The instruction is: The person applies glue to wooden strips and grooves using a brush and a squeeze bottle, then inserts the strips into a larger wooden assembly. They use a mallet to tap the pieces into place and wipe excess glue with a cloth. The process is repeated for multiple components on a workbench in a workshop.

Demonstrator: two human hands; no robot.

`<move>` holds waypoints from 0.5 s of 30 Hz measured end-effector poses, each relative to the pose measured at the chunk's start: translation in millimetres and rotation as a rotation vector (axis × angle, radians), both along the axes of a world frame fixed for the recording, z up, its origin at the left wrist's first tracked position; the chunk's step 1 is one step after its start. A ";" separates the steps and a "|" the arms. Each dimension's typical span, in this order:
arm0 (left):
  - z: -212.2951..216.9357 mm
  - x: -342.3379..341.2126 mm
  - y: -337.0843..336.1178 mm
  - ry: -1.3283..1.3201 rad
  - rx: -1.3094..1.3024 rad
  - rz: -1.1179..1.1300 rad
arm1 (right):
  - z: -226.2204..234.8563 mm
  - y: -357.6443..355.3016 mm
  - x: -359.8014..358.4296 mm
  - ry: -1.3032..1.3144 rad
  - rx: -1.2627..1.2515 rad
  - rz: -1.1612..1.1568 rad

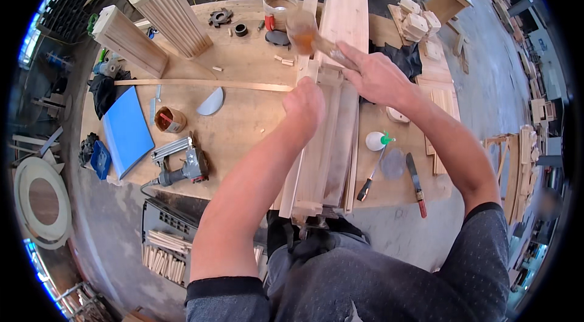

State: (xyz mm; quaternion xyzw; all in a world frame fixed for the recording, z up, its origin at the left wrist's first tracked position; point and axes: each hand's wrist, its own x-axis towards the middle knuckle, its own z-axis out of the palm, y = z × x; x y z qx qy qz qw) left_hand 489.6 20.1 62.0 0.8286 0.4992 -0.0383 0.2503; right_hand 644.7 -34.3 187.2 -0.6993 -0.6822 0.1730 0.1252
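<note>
My right hand [378, 77] is closed round the handle of a mallet [301, 35], whose brownish-orange head is blurred by motion. The head hangs just beyond my left hand, over the far end of a long pale wooden assembly [331, 139]. My left hand [303, 103] is closed on the upper end of a narrow wooden piece [311, 70] along the left side of that assembly. How far the fingers wrap round it is hidden. A wide wooden board [345, 8] stretches away behind the mallet.
On the workbench [237, 127] lie a nail gun [185, 164], a blue folder [129, 130], a brown glue pot [170, 120] and a thin wood strip [213, 84]. Two fluted wooden posts [173, 14] stand back left. At right are a white bottle [375, 141], a screwdriver [371, 176] and a knife [416, 185].
</note>
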 end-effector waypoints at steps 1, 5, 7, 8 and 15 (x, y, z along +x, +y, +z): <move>-1.0 -0.4 0.4 0.021 0.013 -0.017 | 2.7 2.5 -6.2 0.064 0.049 -0.028; -10.1 2.2 3.1 0.001 -0.007 0.000 | -16.8 -4.8 0.8 -0.024 -0.156 -0.050; -18.9 0.3 3.8 -0.017 0.034 -0.028 | -17.5 -0.6 7.5 -0.050 -0.143 -0.001; -21.6 -0.6 4.9 -0.006 0.039 -0.056 | -18.4 0.2 9.1 -0.063 -0.142 0.024; 3.3 -44.2 -12.6 -0.103 -0.191 -0.022 | -34.1 -12.6 14.0 -0.013 -0.144 -0.028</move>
